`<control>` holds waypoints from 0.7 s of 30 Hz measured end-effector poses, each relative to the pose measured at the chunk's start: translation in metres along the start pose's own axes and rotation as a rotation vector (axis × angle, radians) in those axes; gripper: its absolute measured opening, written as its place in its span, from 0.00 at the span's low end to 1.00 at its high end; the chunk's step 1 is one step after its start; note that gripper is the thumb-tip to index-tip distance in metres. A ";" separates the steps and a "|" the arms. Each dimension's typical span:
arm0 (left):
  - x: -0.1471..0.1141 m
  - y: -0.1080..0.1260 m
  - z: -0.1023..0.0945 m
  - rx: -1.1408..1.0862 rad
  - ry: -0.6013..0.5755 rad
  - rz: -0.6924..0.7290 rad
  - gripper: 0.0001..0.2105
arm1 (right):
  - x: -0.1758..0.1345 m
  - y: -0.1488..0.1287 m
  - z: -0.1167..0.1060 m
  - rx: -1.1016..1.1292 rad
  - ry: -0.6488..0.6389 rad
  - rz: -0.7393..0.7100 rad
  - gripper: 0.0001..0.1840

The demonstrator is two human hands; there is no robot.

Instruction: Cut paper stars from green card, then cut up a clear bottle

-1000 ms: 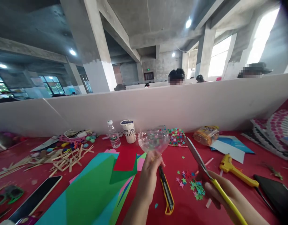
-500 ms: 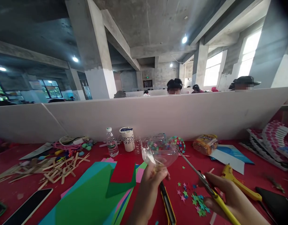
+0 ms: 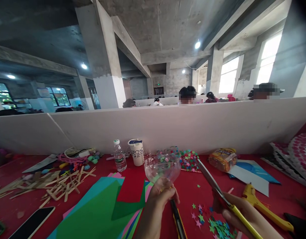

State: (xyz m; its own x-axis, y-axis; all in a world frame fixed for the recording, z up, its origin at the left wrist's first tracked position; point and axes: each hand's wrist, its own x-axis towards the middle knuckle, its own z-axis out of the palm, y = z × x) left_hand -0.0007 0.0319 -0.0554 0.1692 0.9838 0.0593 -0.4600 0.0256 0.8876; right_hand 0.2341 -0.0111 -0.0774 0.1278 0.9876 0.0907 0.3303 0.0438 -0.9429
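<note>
My left hand [image 3: 162,194] grips a cut piece of clear plastic bottle [image 3: 162,169] from below, its wide side turned up. In my right hand [image 3: 242,209] are scissors [image 3: 212,179] with long metal blades and yellow handles, the blades pointing up and to the left. The blade tips are to the right of the plastic piece and apart from it. A yellow and black utility knife [image 3: 177,217] lies on the table just below my left hand. Loose coloured paper stars [image 3: 221,227] are spread near my right hand, and a heap of stars [image 3: 190,160] sits behind the plastic piece.
Coloured paper sheets [image 3: 93,209], wooden sticks [image 3: 65,182] and a phone [image 3: 32,222] lie left. A water bottle [image 3: 120,157] and a white cup [image 3: 136,154] stand by the partition [image 3: 153,127]. A yellow glue gun [image 3: 264,207] and a snack packet [image 3: 222,158] are right.
My left hand has brought the plastic piece slightly left and down. The scissors have moved away from it to the right, uncovering the star heap behind. The view has tipped slightly upward.
</note>
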 end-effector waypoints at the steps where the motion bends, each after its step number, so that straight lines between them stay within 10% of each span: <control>1: 0.000 0.000 0.000 0.008 -0.002 -0.009 0.09 | 0.002 -0.001 -0.001 -0.008 -0.022 -0.008 0.30; 21: -0.013 -0.020 -0.025 0.334 0.116 -0.129 0.14 | 0.003 -0.007 -0.024 -0.966 -0.085 -0.738 0.15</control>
State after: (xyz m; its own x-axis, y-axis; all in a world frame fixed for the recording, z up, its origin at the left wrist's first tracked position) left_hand -0.0154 0.0234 -0.0852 0.0991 0.9902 -0.0980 -0.1280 0.1104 0.9856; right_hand 0.2543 -0.0119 -0.0629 -0.4348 0.7808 0.4487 0.8621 0.5049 -0.0433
